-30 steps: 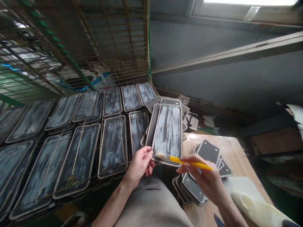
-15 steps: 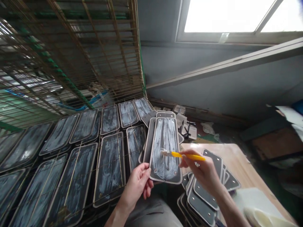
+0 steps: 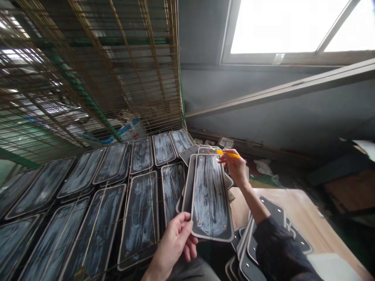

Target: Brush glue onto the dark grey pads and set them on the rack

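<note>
Centrally, a flat oblong panel with rounded corners, a matt black face and a pale grey rim, streaked lengthwise with wet white paste, is held tilted above the lap. The left hand pinches its near left corner, thumb on top and fingers curled beneath, while the right hand, fingers closed on a slim yellow-handled brush, sits at its far edge. Like panels with brushed white streaks lie in rows on a rusty wire-mesh rack to the left; plain black uncoated panels are stacked on a pale wooden table to the right.
</note>
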The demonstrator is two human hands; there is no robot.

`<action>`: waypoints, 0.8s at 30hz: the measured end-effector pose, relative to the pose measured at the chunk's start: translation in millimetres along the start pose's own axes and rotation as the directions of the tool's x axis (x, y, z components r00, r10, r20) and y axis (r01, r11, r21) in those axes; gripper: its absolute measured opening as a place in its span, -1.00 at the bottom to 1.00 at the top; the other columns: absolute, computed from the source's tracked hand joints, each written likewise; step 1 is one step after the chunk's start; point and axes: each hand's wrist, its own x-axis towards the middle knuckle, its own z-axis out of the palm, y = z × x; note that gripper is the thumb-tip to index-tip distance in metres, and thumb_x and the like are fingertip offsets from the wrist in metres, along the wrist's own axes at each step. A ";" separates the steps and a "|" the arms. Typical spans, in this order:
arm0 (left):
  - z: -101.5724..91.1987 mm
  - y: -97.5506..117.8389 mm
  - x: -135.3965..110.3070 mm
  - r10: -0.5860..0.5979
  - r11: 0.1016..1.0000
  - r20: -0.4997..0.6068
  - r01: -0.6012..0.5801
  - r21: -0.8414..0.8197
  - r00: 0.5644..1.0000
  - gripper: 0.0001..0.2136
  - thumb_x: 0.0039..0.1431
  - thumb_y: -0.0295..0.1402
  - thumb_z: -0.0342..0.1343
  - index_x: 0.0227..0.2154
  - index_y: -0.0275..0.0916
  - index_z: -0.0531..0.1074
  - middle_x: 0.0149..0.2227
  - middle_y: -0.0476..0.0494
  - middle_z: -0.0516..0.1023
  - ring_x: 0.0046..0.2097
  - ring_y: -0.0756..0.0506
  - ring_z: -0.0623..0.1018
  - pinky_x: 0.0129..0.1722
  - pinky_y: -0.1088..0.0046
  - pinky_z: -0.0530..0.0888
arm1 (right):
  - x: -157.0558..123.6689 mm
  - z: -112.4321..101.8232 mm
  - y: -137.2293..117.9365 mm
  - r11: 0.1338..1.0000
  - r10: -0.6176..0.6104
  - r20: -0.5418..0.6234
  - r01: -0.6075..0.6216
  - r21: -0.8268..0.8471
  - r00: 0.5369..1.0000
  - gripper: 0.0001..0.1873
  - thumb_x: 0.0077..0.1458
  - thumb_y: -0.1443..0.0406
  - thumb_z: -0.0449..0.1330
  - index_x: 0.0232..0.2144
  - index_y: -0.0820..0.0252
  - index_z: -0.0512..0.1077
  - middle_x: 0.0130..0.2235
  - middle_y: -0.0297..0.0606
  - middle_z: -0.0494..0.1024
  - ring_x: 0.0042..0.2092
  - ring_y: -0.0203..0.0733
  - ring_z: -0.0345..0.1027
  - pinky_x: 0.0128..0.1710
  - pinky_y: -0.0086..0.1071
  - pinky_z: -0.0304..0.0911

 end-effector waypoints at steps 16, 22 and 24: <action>-19.1 58.7 2.4 -0.035 0.914 0.100 0.072 -0.400 0.994 -0.68 0.09 -0.39 0.07 -0.07 -0.26 0.23 -0.62 -0.01 0.45 -0.74 0.11 0.28 -0.76 0.68 0.10 | -98.2 -34.5 -20.1 0.945 -0.075 -0.082 0.045 -0.324 0.994 -0.69 0.29 0.27 -0.01 0.04 0.10 0.33 -0.21 -0.25 0.53 -0.26 -0.14 0.46 -0.23 -0.28 0.39; -45.0 71.9 10.5 0.013 0.945 0.110 0.024 -0.327 0.994 -0.74 0.07 -0.42 0.08 -0.14 -0.24 0.28 -0.61 0.01 0.45 -0.72 0.10 0.29 -0.77 0.68 0.10 | -120.8 -24.9 -15.0 0.880 -0.081 0.173 0.152 -0.450 0.982 -0.57 0.15 0.42 -0.12 0.04 0.09 0.28 -0.07 -0.24 0.50 -0.05 -0.13 0.40 -0.09 -0.28 0.33; -56.1 71.3 12.9 0.013 0.951 0.100 0.019 -0.310 0.995 -0.75 0.06 -0.43 0.08 -0.16 -0.23 0.30 -0.62 0.02 0.44 -0.72 0.11 0.28 -0.77 0.68 0.08 | -123.3 -23.2 -18.1 0.843 -0.102 0.227 0.205 -0.497 0.968 -0.58 0.16 0.41 -0.12 0.04 0.10 0.28 -0.04 -0.22 0.47 -0.03 -0.12 0.39 -0.10 -0.29 0.35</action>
